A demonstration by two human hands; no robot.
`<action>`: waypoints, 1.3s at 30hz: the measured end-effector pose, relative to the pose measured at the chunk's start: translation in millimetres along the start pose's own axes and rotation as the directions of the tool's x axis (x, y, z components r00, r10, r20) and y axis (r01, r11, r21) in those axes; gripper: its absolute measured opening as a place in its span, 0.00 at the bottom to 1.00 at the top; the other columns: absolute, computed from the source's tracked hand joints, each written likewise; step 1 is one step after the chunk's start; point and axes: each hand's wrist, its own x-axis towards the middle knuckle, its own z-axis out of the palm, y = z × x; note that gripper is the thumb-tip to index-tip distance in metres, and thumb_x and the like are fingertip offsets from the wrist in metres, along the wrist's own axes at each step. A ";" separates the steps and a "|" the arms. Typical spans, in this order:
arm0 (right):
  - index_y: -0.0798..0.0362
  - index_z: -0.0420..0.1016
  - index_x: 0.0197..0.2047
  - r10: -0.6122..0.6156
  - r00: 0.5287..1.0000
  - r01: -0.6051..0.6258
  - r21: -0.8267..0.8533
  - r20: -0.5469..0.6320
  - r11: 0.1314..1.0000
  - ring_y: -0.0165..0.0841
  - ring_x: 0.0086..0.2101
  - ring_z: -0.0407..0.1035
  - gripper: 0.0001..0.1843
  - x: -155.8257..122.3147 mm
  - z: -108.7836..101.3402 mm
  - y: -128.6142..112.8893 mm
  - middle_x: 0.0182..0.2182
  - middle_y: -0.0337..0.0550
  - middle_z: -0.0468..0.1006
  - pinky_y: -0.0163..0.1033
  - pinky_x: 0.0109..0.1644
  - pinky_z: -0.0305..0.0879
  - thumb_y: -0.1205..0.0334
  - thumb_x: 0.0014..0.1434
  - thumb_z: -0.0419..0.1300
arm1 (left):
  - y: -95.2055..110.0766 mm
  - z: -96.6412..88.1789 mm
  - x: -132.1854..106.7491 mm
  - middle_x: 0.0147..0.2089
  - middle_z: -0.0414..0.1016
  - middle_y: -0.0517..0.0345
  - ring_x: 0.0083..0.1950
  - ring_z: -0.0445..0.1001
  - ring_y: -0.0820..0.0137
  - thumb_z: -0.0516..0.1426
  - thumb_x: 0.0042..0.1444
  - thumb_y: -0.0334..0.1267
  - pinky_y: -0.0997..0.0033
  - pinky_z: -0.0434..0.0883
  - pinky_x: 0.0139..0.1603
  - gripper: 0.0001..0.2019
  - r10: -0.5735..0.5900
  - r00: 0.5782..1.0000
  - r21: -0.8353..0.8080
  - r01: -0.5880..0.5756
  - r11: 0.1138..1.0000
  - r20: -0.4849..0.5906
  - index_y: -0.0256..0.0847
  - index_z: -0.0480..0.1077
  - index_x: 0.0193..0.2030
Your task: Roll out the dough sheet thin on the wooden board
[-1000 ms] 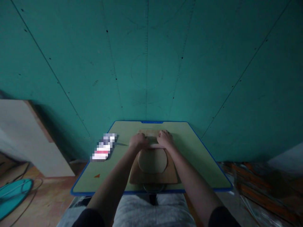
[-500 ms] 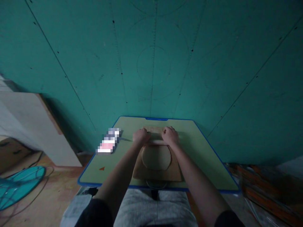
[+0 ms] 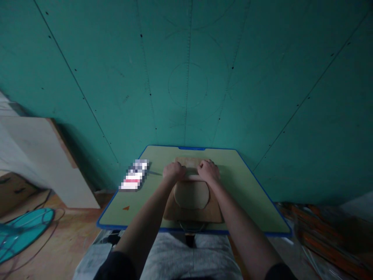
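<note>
A flat, rounded sheet of dough (image 3: 191, 195) lies on a wooden cutting board (image 3: 192, 216) that has a metal handle at its near edge. Just beyond the dough's far edge, a pale rolling pin (image 3: 192, 177) lies crosswise. My left hand (image 3: 174, 171) is closed around the pin's left end, and my right hand (image 3: 208, 170) grips the right end. Both hands partly cover the pin, so its ends are hidden. The far part of the board shows between and behind my hands.
The board rests on a pale green table (image 3: 247, 202) with a blue rim. A blurred-out phone-like object (image 3: 134, 175) lies at its left, near a small orange triangle (image 3: 126, 208). A green wall (image 3: 186, 77) rises behind. A white panel (image 3: 58, 163) leans at the left.
The view has shifted slightly. The rolling pin stays at the dough's far edge with both hands on it; the hands have barely moved relative to the board.
</note>
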 end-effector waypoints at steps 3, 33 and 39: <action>0.50 0.79 0.43 0.008 1.000 -0.008 0.000 0.006 1.000 0.38 0.48 0.72 0.14 -1.4 -0.9 -0.9 0.49 0.48 0.78 0.40 0.49 0.64 0.58 0.65 0.52 | 1.3 -0.3 -2.8 0.52 0.79 0.34 0.55 0.78 0.53 0.46 0.64 0.45 0.61 0.74 0.50 0.24 -0.022 0.999 -0.010 0.022 1.000 -0.025 0.34 0.74 0.54; 0.47 0.81 0.45 0.078 0.997 -0.078 -0.028 -0.005 0.997 0.40 0.43 0.77 0.18 -17.1 -8.4 -6.3 0.42 0.49 0.83 0.40 0.44 0.67 0.56 0.66 0.49 | 2.7 1.6 -10.0 0.50 0.80 0.34 0.52 0.79 0.53 0.47 0.63 0.47 0.61 0.74 0.49 0.23 -0.047 0.996 -0.025 0.045 0.999 -0.082 0.35 0.76 0.51; 0.47 0.82 0.45 0.094 0.994 -0.094 -0.016 0.054 0.995 0.40 0.43 0.77 0.18 -8.6 -7.6 -5.5 0.44 0.49 0.83 0.40 0.43 0.67 0.54 0.65 0.50 | 2.5 -2.4 -7.9 0.51 0.79 0.35 0.52 0.79 0.52 0.45 0.64 0.44 0.60 0.74 0.48 0.22 -0.040 0.998 -0.046 0.037 0.998 -0.055 0.36 0.76 0.51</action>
